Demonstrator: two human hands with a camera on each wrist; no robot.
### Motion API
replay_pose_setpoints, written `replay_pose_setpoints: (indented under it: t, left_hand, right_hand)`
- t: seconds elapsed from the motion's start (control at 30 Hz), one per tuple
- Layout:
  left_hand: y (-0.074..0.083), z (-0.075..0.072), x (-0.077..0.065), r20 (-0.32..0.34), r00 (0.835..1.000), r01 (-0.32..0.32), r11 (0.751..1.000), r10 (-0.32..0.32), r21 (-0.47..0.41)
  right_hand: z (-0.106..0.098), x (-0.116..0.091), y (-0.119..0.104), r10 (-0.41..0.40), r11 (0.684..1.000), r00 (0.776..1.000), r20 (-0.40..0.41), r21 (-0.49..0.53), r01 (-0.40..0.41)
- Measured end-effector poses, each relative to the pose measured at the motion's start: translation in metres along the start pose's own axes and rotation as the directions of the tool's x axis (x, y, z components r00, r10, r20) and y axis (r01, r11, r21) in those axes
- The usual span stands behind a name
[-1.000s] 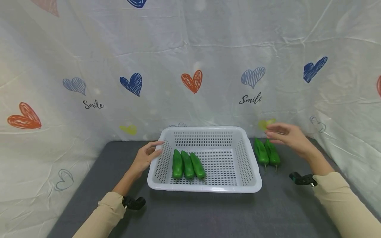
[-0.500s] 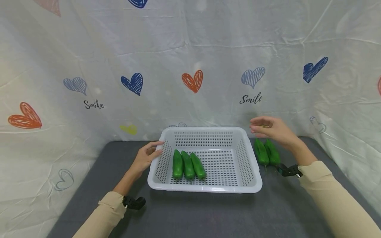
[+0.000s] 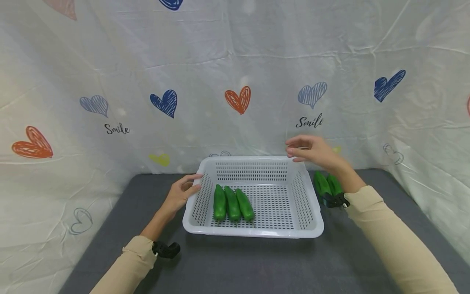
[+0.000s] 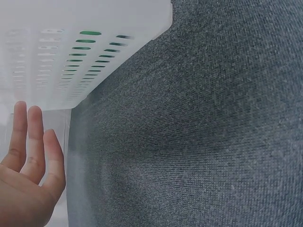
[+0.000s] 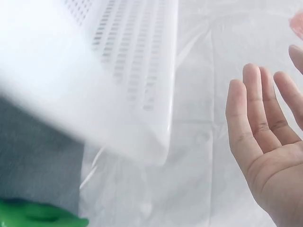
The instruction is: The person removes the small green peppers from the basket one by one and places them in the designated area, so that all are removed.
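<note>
r hand moved from by the 2 loose peppers to far r corner of basket, fingers apart, nothing held, so they're still out; l hand, fingers slightly spread, at rim, 3 peppers inside just right.

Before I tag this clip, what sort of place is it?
Probably an improvised recording booth: a wrinkled white sheet printed with hearts hangs behind a dark grey cloth-textured table bearing a white perforated plastic basket.

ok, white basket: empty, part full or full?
Part full: three green peppers lie side by side toward the left of the white basket; bare slotted floor shows to their right.
</note>
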State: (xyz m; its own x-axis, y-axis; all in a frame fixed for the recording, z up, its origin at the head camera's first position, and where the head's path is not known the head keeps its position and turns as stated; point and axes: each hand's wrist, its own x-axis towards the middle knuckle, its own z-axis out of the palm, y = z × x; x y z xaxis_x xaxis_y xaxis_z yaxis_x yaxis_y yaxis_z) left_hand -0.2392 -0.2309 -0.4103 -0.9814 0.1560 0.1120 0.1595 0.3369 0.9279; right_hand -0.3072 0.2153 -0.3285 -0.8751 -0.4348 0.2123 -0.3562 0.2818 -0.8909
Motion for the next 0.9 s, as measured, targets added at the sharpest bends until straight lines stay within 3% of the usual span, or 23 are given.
replay_pose_setpoints:
  t: [0.17,0.4,0.9]
  left_hand:
    - [0.01,0.0,-0.005,0.003,1.0,-0.016,1.0,0.016,-0.008]
    - [-0.025,-0.002,0.01,-0.016,1.0,-0.013,1.0,0.013,-0.002]
    - [-0.028,-0.002,0.011,-0.02,0.999,-0.028,0.999,0.028,0.017]
  right_hand:
    - [0.01,0.012,-0.007,-0.022,0.999,1.0,0.02,0.032,0.021]
    - [0.026,0.024,-0.016,-0.039,0.994,0.998,0.043,0.105,0.034]
    - [0.066,0.044,-0.021,-0.002,0.974,0.996,0.091,0.227,-0.019]
